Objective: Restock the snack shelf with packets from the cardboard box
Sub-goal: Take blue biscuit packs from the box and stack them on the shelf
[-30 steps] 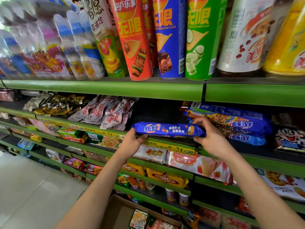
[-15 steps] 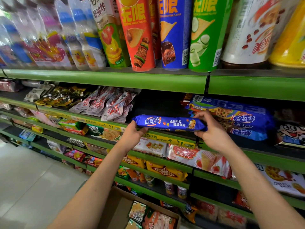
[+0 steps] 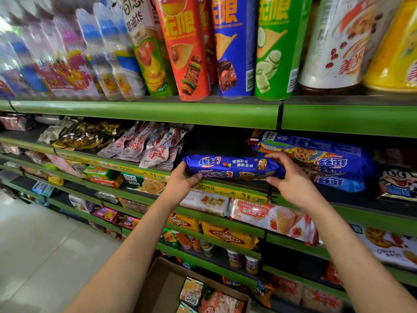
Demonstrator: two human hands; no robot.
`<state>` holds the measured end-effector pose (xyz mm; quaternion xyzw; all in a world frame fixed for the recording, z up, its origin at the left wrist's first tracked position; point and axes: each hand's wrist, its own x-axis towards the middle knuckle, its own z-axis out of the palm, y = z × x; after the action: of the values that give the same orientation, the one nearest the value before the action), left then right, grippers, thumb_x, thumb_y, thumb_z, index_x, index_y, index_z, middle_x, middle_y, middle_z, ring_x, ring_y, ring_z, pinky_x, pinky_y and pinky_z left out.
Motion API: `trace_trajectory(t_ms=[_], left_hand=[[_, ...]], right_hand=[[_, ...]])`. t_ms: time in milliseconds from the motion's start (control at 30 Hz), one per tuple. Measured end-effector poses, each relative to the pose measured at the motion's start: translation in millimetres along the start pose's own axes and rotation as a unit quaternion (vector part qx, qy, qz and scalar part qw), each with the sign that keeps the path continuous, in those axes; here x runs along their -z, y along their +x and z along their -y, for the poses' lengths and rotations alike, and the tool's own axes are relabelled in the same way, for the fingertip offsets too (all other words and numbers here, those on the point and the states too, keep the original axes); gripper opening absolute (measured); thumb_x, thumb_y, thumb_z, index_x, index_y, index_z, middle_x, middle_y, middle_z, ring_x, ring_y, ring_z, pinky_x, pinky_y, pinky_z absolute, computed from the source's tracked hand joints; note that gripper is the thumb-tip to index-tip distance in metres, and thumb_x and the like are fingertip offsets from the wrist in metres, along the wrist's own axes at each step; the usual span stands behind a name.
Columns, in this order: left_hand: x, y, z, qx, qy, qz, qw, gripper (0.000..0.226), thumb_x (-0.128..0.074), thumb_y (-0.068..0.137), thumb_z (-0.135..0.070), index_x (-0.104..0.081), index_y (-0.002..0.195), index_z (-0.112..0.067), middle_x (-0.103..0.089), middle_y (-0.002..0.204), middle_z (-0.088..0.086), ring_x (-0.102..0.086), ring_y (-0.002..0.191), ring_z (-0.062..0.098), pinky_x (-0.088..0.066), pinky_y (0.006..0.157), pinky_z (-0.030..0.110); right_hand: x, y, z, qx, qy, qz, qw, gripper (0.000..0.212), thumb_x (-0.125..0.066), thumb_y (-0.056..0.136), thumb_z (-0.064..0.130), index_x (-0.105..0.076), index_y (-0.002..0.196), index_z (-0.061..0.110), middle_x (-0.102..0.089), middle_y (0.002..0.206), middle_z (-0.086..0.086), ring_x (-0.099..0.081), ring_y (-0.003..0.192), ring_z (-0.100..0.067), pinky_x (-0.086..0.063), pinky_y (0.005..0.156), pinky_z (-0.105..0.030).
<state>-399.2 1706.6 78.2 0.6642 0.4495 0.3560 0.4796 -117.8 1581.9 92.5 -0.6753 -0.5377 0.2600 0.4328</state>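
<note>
Both hands hold one long blue cookie packet (image 3: pixel 232 167) level, at the front lip of the second green shelf (image 3: pixel 144 114) row down. Left hand (image 3: pixel 182 182) grips the packet's left end, thumb on the front, fingers curled behind. Right hand (image 3: pixel 291 181) pinches the right end, thumb under, fingers curled over the top. Packet sits horizontal, just left of a stack of matching blue packets (image 3: pixel 327 163) already lying on that shelf, near it; cannot tell if touching. Packet's underside looks to be at the shelf edge, contact unclear. Left of the packet on the same shelf: pale red-print pouches (image 3: pixel 146 147) leaning in a row, darker foil pouches (image 3: pixel 85 136) beyond them. Top shelf above carries upright chip tubes, red (image 3: pixel 187 53), blue (image 3: pixel 234 48), green (image 3: pixel 275 48), plus clear bottles (image 3: pixel 108 57) at left, blurred. Below the hands, pink wafer packs (image 3: pixel 270 215) and yellow packs (image 3: pixel 228 236) on lower shelves. Cardboard box (image 3: pixel 162 288) on the floor at bottom center, open, with several packets (image 3: pixel 191 292) inside. Both forearms reach up from bottom of frame.
</note>
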Motion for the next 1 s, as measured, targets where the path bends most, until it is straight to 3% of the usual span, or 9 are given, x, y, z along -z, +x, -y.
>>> trace_trajectory(t_ms=[100, 200, 300, 400, 533, 633, 733, 900, 1000], left_hand=[[1, 1, 0, 0.007, -0.042, -0.001, 0.999, 0.033, -0.067, 0.092, -0.004, -0.060, 0.112, -0.030, -0.074, 0.102, -0.017, -0.068, 0.095, -0.003, -0.052, 0.073, 0.011], [2, 2, 0, 0.014, -0.075, -0.004, 0.997, 0.035, -0.066, 0.094, -0.008, -0.059, 0.120, -0.030, -0.073, 0.111, -0.012, -0.068, 0.104, 0.006, -0.054, 0.073, 0.018], [2, 2, -4, 0.032, -0.115, -0.022, 0.993, 0.045, -0.064, 0.096, -0.018, -0.048, 0.137, -0.030, -0.069, 0.120, -0.010, -0.066, 0.103, 0.010, -0.049, 0.067, 0.021], [2, 1, -10, 0.031, -0.148, -0.024, 0.988, 0.051, -0.066, 0.089, -0.030, -0.048, 0.136, -0.033, -0.067, 0.118, -0.008, -0.061, 0.089, 0.009, -0.039, 0.062, 0.025], [6, 0, -9, 0.019, -0.142, 0.011, 0.990, 0.072, -0.065, 0.071, -0.015, -0.046, 0.139, -0.034, -0.066, 0.116, -0.007, -0.058, 0.083, 0.009, -0.040, 0.064, 0.025], [8, 0, -5, 0.018, -0.109, 0.025, 0.994, 0.071, -0.066, 0.080, -0.001, -0.048, 0.136, -0.039, -0.068, 0.113, -0.005, -0.060, 0.082, 0.007, -0.043, 0.069, 0.026], [6, 1, -2, 0.024, -0.091, 0.014, 0.995, 0.065, -0.066, 0.088, 0.002, -0.050, 0.137, -0.036, -0.071, 0.115, -0.008, -0.065, 0.095, 0.010, -0.048, 0.077, 0.026], [4, 1, -2, 0.009, -0.086, 0.005, 0.996, 0.057, -0.067, 0.088, 0.003, -0.055, 0.125, -0.038, -0.065, 0.119, -0.002, -0.066, 0.095, 0.003, -0.053, 0.069, 0.020], [4, 1, -1, 0.004, -0.088, 0.004, 0.996, 0.057, -0.065, 0.088, 0.005, -0.055, 0.122, -0.040, -0.063, 0.121, 0.001, -0.066, 0.097, 0.004, -0.053, 0.070, 0.020]], right_hand=[[1, -1, 1, -0.003, 0.000, 0.000, 1.000, 0.059, -0.070, 0.091, 0.016, -0.043, 0.110, 0.064, -0.056, 0.112, 0.019, -0.059, 0.082, -0.001, -0.045, 0.056, -0.021], [0, -1, 0, -0.009, 0.010, -0.002, 1.000, 0.056, -0.069, 0.093, 0.022, -0.042, 0.117, 0.065, -0.061, 0.117, 0.015, -0.063, 0.095, -0.009, -0.053, 0.073, -0.030], [-2, 0, -3, -0.018, 0.011, -0.008, 1.000, 0.041, -0.064, 0.096, 0.033, -0.044, 0.132, 0.040, -0.061, 0.115, 0.015, -0.059, 0.110, -0.008, -0.046, 0.091, -0.035], [-4, -2, -2, -0.030, 0.014, -0.022, 0.999, 0.044, -0.053, 0.099, 0.045, -0.039, 0.140, 0.038, -0.060, 0.102, 0.022, -0.057, 0.084, 0.006, -0.044, 0.073, -0.028], [-3, 0, -2, -0.049, -0.008, -0.003, 0.999, 0.039, -0.045, 0.103, 0.044, -0.033, 0.138, 0.055, -0.061, 0.114, 0.004, -0.065, 0.070, -0.012, -0.045, 0.055, -0.026], [-5, 3, -1, -0.056, -0.018, -0.010, 0.998, 0.033, -0.045, 0.104, 0.040, -0.036, 0.131, 0.056, -0.057, 0.116, 0.003, -0.058, 0.065, -0.005, -0.039, 0.047, -0.023], [-5, 4, -3, -0.055, -0.004, -0.028, 0.998, 0.020, -0.046, 0.103, 0.040, -0.045, 0.120, 0.051, -0.062, 0.099, 0.004, -0.045, 0.038, 0.000, -0.033, 0.035, -0.020], [-5, 2, -1, -0.056, 0.022, -0.013, 0.998, 0.021, -0.057, 0.097, 0.047, -0.045, 0.113, 0.051, -0.063, 0.100, 0.017, -0.064, 0.083, -0.005, -0.043, 0.062, -0.025], [-5, 0, 0, -0.047, 0.020, -0.006, 0.999, 0.030, -0.063, 0.095, 0.041, -0.043, 0.118, 0.045, -0.067, 0.095, 0.016, -0.065, 0.085, -0.006, -0.043, 0.065, -0.024]])
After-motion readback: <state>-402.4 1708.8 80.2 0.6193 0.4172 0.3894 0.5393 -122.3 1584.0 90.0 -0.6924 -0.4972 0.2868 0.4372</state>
